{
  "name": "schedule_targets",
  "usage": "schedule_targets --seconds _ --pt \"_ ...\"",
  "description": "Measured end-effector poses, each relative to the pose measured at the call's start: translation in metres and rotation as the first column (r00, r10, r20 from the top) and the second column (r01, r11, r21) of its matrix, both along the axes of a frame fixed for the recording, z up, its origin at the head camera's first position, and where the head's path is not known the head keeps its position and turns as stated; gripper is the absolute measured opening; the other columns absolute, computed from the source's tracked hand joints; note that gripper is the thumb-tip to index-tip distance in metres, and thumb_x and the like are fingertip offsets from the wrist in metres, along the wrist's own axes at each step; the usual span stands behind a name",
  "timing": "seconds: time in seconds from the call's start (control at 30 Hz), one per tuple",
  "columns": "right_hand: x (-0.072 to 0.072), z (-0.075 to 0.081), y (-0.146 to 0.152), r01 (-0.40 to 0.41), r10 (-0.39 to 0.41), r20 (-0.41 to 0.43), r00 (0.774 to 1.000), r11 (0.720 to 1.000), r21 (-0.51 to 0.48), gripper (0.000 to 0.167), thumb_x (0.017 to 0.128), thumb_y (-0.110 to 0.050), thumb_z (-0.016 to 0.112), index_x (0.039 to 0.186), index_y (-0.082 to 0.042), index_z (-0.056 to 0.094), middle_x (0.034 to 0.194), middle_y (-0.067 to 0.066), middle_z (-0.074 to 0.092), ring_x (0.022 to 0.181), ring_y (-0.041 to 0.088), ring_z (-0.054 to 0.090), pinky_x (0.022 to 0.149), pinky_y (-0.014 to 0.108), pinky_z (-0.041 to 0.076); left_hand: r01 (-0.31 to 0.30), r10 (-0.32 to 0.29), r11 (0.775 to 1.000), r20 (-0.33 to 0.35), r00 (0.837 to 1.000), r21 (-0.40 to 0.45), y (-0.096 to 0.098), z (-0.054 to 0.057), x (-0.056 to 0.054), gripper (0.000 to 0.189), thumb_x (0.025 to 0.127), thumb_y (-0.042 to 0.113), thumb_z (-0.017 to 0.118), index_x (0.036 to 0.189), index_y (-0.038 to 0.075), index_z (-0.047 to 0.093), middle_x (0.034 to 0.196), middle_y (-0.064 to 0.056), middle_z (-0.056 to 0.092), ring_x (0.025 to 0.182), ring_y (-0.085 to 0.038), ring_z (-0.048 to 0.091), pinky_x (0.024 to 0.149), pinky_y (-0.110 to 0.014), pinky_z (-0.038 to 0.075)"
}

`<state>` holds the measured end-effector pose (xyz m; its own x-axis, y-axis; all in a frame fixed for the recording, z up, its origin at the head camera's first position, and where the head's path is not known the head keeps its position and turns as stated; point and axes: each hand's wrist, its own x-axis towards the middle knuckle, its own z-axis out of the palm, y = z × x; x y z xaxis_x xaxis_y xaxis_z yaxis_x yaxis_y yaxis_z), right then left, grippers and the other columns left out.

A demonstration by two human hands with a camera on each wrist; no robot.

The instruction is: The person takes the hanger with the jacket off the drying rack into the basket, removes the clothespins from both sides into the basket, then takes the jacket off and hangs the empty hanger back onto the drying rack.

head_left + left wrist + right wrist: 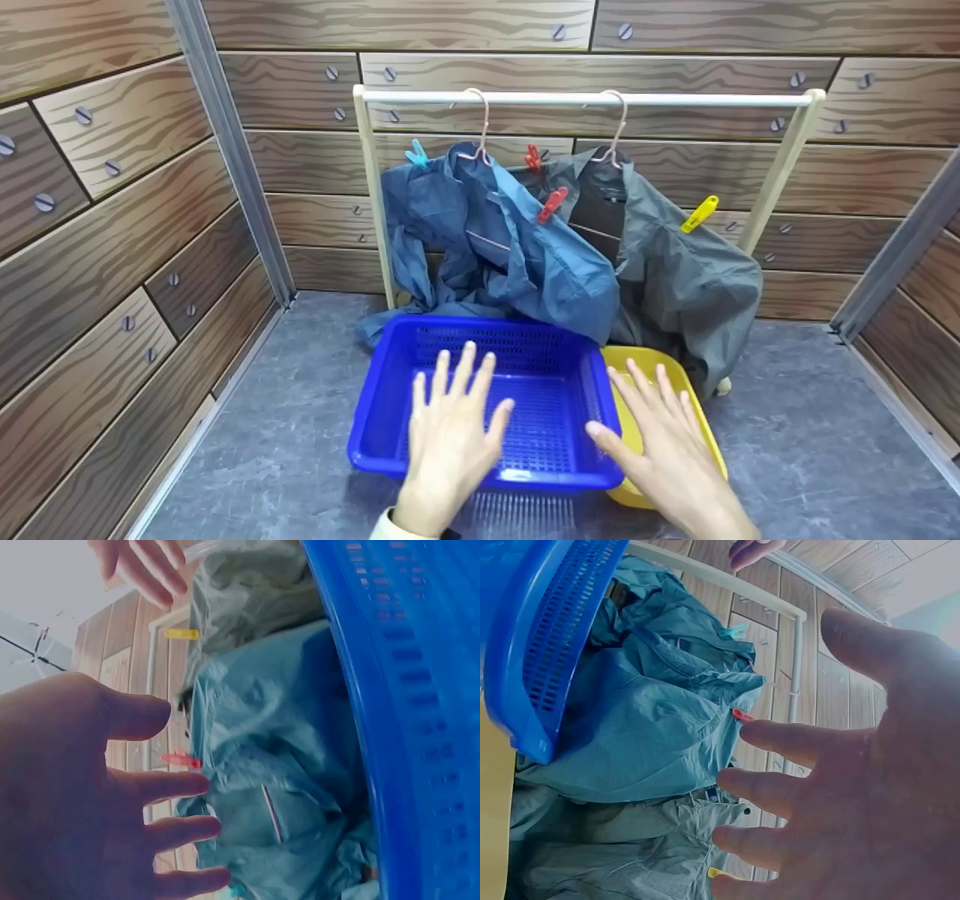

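My left hand (pixel 450 435) hovers over the blue basket (pixel 362 420), fingers spread and holding nothing. To its right, my right hand (pixel 667 457) is held over the yellow basket (pixel 630 497), also with straight, spread fingers and nothing in them. A blue jacket (pixel 555 262) hangs behind the blue basket on a pink hanger (pixel 485 127), with a light blue clothespin (pixel 417 154) and a red clothespin (pixel 553 205) on its shoulders. Beside it a grey jacket (pixel 675 270) hangs on another pink hanger (pixel 619 127), bearing a second red clothespin (pixel 533 158) and a yellow clothespin (pixel 700 214).
Both hangers hook over the white rail (pixel 712 100) of a small clothes rack with slanted wooden legs (pixel 780 172). The blue basket partly overlaps the yellow one on the grey floor (pixel 247 427). Wood-patterned walls (pixel 105 247) with metal corner posts (pixel 232 150) enclose the space.
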<state>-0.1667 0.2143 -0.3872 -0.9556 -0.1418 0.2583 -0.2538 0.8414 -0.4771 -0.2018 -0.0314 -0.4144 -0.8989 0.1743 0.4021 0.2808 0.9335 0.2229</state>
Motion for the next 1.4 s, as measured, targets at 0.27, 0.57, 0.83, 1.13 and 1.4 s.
schedule_targets --seconds 0.27,0.57,0.83,1.13,1.4 --pt "-0.01 0.008 0.009 -0.051 0.044 -0.146 0.988 0.998 -0.042 0.067 0.096 -0.046 0.06 0.149 -0.01 0.042 0.155 0.013 0.034 0.145 0.039 0.018 0.115 0.055 0.01 -0.04 0.041 0.999 -0.05 0.998 0.011 -0.031 0.008 -0.011 0.059 0.098 0.051 0.048 0.149 0.021 0.045 0.157 -0.005 0.032 0.143 -0.037 0.025 0.112 -0.06 0.015" --pt "-0.034 0.022 0.028 -0.13 0.105 -0.192 0.976 0.984 -0.124 0.059 0.096 -0.039 0.062 0.148 -0.015 0.045 0.153 0.008 0.039 0.142 0.032 0.028 0.11 0.059 0.022 -0.001 0.009 0.996 -0.089 0.996 0.086 -0.074 0.031 -0.036 0.058 0.097 0.05 0.051 0.146 0.02 0.048 0.155 -0.005 0.037 0.141 -0.033 0.032 0.112 -0.058 0.02" --pt "-0.054 0.029 0.035 -0.18 0.141 -0.202 0.969 0.965 -0.19 0.055 0.097 -0.035 0.062 0.148 -0.02 0.045 0.15 0.004 0.043 0.138 0.028 0.034 0.108 0.057 0.026 0.03 0.02 0.966 -0.187 0.982 0.258 -0.109 0.042 -0.068 0.055 0.094 0.045 0.06 0.139 0.015 0.055 0.149 -0.007 0.045 0.136 -0.031 0.04 0.109 -0.057 0.026" --pt "-0.087 0.038 0.032 -0.279 0.177 -0.353 0.919 0.923 -0.264 0.045 0.095 -0.017 0.067 0.139 -0.013 0.056 0.139 0.001 0.055 0.128 0.015 0.048 0.105 0.02 0.032 0.133 0.055 0.897 -0.406 0.912 0.42 -0.129 0.041 -0.112 0.043 0.089 0.028 0.071 0.125 0.005 0.064 0.137 -0.011 0.057 0.124 -0.032 0.051 0.098 -0.052 0.039" --pt "-0.124 0.048 0.03 -0.287 0.112 -0.467 0.877 0.903 -0.321 0.037 0.091 -0.011 0.071 0.127 -0.009 0.065 0.126 0.003 0.064 0.111 0.017 0.06 0.094 0.025 0.046 0.243 0.098 0.773 -0.488 0.867 0.586 -0.137 0.036 -0.152 0.029 0.092 0.019 0.069 0.117 0.004 0.068 0.126 -0.01 0.063 0.12 -0.023 0.056 0.104 -0.035 0.039"
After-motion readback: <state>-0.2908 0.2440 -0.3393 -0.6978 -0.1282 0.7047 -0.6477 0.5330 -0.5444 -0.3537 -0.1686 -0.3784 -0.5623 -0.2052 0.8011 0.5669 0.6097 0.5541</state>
